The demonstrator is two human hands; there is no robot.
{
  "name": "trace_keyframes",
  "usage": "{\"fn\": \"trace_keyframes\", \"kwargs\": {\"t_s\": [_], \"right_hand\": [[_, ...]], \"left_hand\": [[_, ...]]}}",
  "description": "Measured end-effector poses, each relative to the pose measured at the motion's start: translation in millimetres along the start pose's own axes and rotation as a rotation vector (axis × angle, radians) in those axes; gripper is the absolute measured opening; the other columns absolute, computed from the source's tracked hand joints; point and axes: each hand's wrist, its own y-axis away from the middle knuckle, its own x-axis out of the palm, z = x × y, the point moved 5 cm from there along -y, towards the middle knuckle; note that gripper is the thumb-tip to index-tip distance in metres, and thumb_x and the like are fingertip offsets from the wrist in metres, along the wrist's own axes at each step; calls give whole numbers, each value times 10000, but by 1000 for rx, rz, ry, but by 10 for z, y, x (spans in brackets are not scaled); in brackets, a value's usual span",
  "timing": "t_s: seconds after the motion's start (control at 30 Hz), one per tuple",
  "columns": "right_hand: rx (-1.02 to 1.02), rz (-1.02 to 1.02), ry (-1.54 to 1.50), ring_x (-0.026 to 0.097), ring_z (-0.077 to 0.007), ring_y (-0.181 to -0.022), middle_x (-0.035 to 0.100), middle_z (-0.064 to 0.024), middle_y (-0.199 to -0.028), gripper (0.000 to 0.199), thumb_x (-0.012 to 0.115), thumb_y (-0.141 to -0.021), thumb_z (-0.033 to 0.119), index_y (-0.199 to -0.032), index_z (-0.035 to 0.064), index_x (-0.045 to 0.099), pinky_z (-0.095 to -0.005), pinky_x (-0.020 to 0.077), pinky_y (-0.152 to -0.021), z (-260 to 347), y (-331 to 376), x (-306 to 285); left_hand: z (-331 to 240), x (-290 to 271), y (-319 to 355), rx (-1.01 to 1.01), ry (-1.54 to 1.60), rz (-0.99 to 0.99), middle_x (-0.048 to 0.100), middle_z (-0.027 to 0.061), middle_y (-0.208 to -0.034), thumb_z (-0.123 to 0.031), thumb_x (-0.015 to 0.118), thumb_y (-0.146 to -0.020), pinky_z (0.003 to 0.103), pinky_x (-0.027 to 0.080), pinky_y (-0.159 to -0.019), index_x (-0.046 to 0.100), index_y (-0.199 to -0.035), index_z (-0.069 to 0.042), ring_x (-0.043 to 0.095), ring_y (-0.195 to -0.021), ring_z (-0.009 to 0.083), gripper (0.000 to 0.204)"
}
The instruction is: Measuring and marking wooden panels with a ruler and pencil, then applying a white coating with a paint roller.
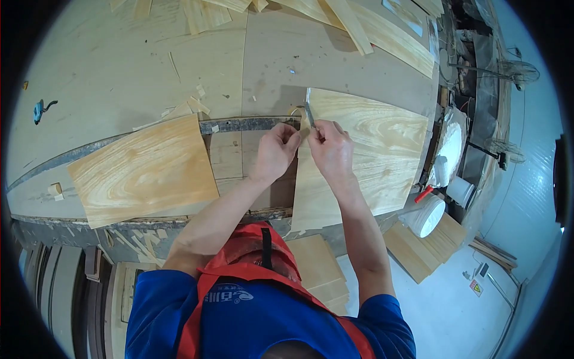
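Near the middle of the bench, my left hand [276, 153] is closed in a pinch at a narrow tan strip [304, 127], whose kind I cannot make out. Beside it, my right hand [332, 146] grips a slim grey knife-like blade [309, 113] that points away from me. Under my right hand and wrist lies a large pale wood veneer sheet [376, 143], and the blade is at its left edge. A yellowish ring, perhaps a tape roll [295, 110], shows partly just beyond my fingers. Left of my left forearm rests another veneer sheet [146, 170].
Veneer strips [350, 27] and offcuts lie along the bench's far side. A small blue tool [40, 112] sits at far left. To the right are white buckets [429, 216], a red handle [424, 194] and fans [519, 72]. Stacked boards [418, 251] lie below the bench.
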Motion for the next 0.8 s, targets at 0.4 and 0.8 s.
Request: {"fn": "trace_keyframes", "kwargs": {"t_s": [0.4, 0.8], "right_hand": [[18, 20, -13, 668, -325, -714, 673, -111, -785, 123, 691, -809, 50, -925, 60, 652, -463, 498, -703, 42, 137, 44], [-20, -20, 4, 671, -277, -672, 679, -83, -758, 154, 719, -809, 37, -952, 58, 666, -411, 507, -691, -13, 296, 58]], "left_hand": [[244, 51, -85, 2, 15, 20, 607, 4, -676, -140, 675, -949, 259, 434, -559, 635, -913, 2, 504, -616, 55, 151], [358, 104, -74, 17, 106, 143, 628, -46, -758, -139, 684, -973, 215, 433, -608, 647, -913, -38, 517, -685, 19, 123]]}}
